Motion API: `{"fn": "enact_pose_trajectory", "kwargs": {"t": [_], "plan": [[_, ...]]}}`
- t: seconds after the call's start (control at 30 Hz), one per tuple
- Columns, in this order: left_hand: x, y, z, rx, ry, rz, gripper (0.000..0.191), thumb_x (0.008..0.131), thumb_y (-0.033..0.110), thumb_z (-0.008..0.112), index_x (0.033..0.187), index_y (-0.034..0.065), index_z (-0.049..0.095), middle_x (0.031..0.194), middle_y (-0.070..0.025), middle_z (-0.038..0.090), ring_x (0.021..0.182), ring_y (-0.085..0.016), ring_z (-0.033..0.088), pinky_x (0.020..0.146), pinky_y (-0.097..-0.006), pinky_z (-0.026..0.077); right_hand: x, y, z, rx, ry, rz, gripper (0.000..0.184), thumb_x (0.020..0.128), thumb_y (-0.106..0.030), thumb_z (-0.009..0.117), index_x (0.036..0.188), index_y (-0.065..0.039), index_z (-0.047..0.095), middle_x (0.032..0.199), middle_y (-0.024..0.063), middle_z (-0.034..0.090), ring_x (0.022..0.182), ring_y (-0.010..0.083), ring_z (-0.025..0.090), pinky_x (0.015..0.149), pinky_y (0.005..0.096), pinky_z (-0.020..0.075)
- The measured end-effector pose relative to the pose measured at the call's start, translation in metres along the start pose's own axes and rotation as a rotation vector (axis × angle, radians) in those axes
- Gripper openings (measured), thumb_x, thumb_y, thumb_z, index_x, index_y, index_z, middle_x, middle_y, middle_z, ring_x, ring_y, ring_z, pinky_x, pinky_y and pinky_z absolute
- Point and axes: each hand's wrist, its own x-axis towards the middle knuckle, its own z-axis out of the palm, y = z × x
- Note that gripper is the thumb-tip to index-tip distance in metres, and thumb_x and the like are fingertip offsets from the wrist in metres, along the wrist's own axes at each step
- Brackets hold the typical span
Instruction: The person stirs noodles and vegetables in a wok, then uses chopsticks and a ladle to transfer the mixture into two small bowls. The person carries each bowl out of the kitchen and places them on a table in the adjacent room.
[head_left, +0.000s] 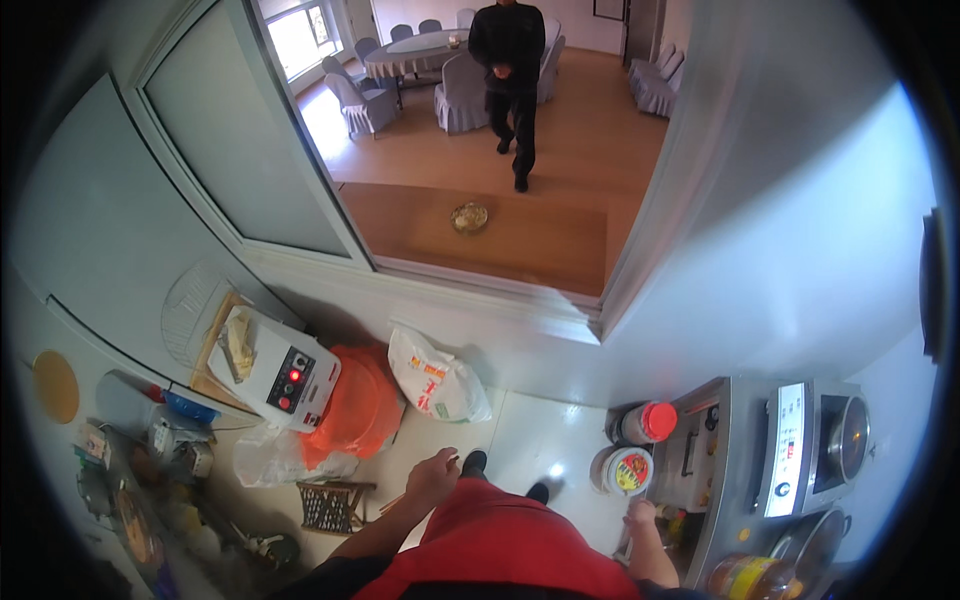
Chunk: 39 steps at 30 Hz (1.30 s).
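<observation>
My left hand (433, 478) is raised in front of the red apron (510, 532), its fingers curled; a thin stick-like thing shows by the forearm, and I cannot tell whether the hand holds it. Low on the right, my right hand (640, 512) hangs near the steel counter, just below a white tub with a printed lid (631, 472); its fingers are too small to read. Behind that tub stands a jar with a red lid (658, 421). A folding stool (334, 506) is on the floor left of my left hand.
A white sack (435, 379) and an orange plastic bag (360, 409) lie by the wall beside a white machine (274, 367). On the right, an induction cooker (786, 450) sits on the steel counter (709, 465). Beyond the window, a person (510, 67) and a glass dish (469, 217) on a ledge.
</observation>
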Motion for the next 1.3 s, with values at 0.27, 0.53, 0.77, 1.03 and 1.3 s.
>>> {"fn": "enact_pose_trajectory", "kwargs": {"t": [0.27, 0.53, 0.77, 1.03, 1.3], "plan": [[0.124, -0.034, -0.043, 0.052, -0.007, 0.047, 0.055, 0.092, 0.024, 0.060, 0.144, 0.0101, 0.050, 0.084, -0.0249, 0.072, 0.078, -0.046, 0.071, 0.072, -0.0579, 0.056, -0.092, -0.013, 0.141, -0.189, 0.291, -0.007, 0.054, 0.089, -0.010, 0.070, 0.141, -0.005, 0.056, 0.102, 0.0122, 0.066, 0.079, 0.0236, 0.062, 0.061, 0.0411, 0.0563], [0.162, -0.075, -0.040, 0.129, -0.197, 0.101, 0.041, 0.093, 0.024, 0.059, 0.130, 0.0071, 0.061, 0.086, -0.0243, 0.073, 0.083, -0.045, 0.072, 0.075, -0.0562, 0.058, -0.107, 0.055, 0.123, -0.245, 0.525, 0.210, 0.032, 0.089, -0.016, 0.074, 0.117, -0.009, 0.063, 0.089, 0.0105, 0.059, 0.080, 0.0269, 0.062, 0.067, 0.0508, 0.0579], [0.151, -0.079, -0.032, 0.180, -0.399, -0.017, 0.033, 0.094, 0.025, 0.055, 0.120, 0.0077, 0.064, 0.097, -0.0255, 0.073, 0.093, -0.044, 0.072, 0.084, -0.0554, 0.056, -0.129, 0.011, 0.130, -0.275, 0.873, -0.228, 0.055, 0.086, -0.006, 0.067, 0.137, 0.004, 0.049, 0.116, 0.0204, 0.062, 0.098, 0.0331, 0.065, 0.075, 0.0527, 0.0586], [0.142, -0.080, -0.020, 0.211, -0.428, -0.008, 0.032, 0.092, 0.025, 0.056, 0.117, 0.0060, 0.063, 0.097, -0.0269, 0.073, 0.093, -0.046, 0.071, 0.086, -0.0570, 0.055, -0.143, -0.031, 0.133, -0.301, 0.029, 0.143, 0.074, 0.089, -0.017, 0.074, 0.155, -0.012, 0.042, 0.108, 0.0112, 0.068, 0.094, 0.0249, 0.065, 0.080, 0.0477, 0.0564], [0.136, -0.086, -0.005, 0.183, -0.340, -0.049, 0.031, 0.091, 0.021, 0.056, 0.116, 0.0051, 0.066, 0.094, -0.0272, 0.073, 0.089, -0.046, 0.072, 0.081, -0.0566, 0.057, -0.116, 0.065, 0.117, -0.333, 0.091, 0.113, 0.031, 0.094, -0.014, 0.066, 0.124, -0.014, 0.058, 0.095, 0.0043, 0.062, 0.082, 0.0220, 0.059, 0.076, 0.0497, 0.0535]]}}
